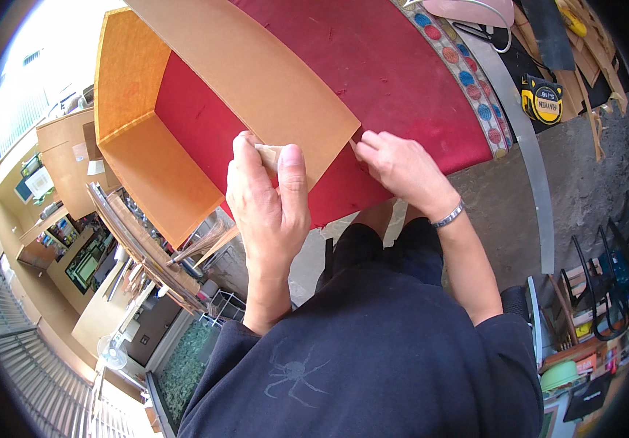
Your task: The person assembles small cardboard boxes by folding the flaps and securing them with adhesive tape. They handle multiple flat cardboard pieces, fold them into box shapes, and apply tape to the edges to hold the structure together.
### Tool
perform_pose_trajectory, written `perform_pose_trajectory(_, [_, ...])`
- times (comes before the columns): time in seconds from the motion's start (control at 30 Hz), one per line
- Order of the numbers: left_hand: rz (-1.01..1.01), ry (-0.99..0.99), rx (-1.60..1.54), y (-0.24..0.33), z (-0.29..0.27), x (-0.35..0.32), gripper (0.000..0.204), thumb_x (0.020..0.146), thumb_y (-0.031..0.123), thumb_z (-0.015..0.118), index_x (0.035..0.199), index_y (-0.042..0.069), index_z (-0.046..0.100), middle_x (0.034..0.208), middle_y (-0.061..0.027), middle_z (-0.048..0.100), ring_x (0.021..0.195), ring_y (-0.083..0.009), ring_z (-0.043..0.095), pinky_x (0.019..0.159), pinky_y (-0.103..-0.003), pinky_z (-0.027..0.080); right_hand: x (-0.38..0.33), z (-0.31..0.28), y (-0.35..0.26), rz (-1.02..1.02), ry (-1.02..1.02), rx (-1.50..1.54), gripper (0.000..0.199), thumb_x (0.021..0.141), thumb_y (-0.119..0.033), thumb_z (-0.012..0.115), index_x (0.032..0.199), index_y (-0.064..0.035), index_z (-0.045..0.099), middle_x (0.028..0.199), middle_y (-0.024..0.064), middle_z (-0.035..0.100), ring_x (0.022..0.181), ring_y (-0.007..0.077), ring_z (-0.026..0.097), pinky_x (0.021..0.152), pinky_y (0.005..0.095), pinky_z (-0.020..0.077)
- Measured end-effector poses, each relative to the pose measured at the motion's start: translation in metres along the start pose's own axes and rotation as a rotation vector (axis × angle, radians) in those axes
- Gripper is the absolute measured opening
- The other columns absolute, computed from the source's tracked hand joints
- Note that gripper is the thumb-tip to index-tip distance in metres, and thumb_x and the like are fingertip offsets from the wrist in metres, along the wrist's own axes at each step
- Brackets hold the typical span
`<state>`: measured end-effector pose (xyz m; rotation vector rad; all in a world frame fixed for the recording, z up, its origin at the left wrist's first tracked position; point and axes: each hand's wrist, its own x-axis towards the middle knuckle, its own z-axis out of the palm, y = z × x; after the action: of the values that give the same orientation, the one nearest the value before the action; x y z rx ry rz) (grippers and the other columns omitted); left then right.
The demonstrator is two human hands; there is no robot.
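A long tan board (285, 80) lies over a red-covered work surface (417, 95), its near end facing me. My left hand (267, 197) is closed round a small pale beige block-like piece (269, 155), just over the board's near left edge. I cannot tell the exact kind of this piece. At the board's near right corner is my right hand (406, 169), its fingers pinched together beside the edge. Whatever those fingertips hold, if anything, is hidden. Left of the board, an orange-yellow angled panel (157, 164) hangs over the side of the red cover.
Right of the red cover runs a dotted fabric strip (468, 69), then a long grey metal strip (522, 146). A yellow-black tape measure (542, 101) lies beyond, near wood scraps (599, 55). Stacked boards (139, 244) stand at left. Black curved frames (606, 281) are at lower right.
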<state>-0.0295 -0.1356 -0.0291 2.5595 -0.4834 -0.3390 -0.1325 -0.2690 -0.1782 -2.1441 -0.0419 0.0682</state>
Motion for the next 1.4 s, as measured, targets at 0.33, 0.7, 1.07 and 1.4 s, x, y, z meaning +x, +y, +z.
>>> perform_pose_trajectory(0.33, [0.011,0.04,-0.064,-0.001,-0.002,0.001,0.021,0.094,0.016,0.065,0.091,0.003,0.05,0.075,-0.0072,0.056,0.07,-0.0203,0.052,0.066,-0.034,0.043,-0.04,-0.017,0.0,0.203,0.389,1.161,0.018,0.088,-0.008,0.047,0.072,-0.001,0.046,0.074,0.0049,0.05,0.065,0.0108,0.049,0.058,0.0261,0.0376])
perform_pose_trajectory(0.7, [0.013,0.103,-0.019,0.003,-0.006,0.001,0.028,0.088,0.025,0.072,0.086,0.004,0.052,0.078,-0.0117,0.058,0.069,-0.0332,0.056,0.066,-0.043,0.044,0.004,-0.074,-0.02,0.418,0.519,1.109,0.021,0.103,-0.017,0.058,0.113,-0.0061,0.045,0.068,0.0008,0.052,0.052,0.0057,0.05,0.044,0.0164,0.0348])
perform_pose_trajectory(1.07, [0.134,0.244,-0.08,0.0,-0.012,0.0,0.036,0.083,0.025,0.077,0.1,0.004,0.053,0.09,-0.0092,0.058,0.077,-0.0284,0.06,0.071,-0.039,0.045,0.015,-0.167,-0.045,0.233,0.407,0.123,0.036,0.106,-0.029,0.05,0.089,-0.0003,0.063,0.083,0.0119,0.063,0.076,0.0236,0.062,0.07,0.0349,0.0482])
perform_pose_trajectory(1.4, [0.094,0.285,-0.194,-0.004,-0.014,0.003,0.061,0.073,0.019,0.08,0.123,0.0,0.049,0.102,-0.0143,0.061,0.084,-0.0335,0.061,0.076,-0.043,0.051,0.114,-0.129,-0.156,-0.466,0.059,-0.237,0.054,0.082,-0.003,0.067,0.135,-0.0001,0.056,0.118,0.015,0.061,0.104,0.0304,0.062,0.091,0.0374,0.0529])
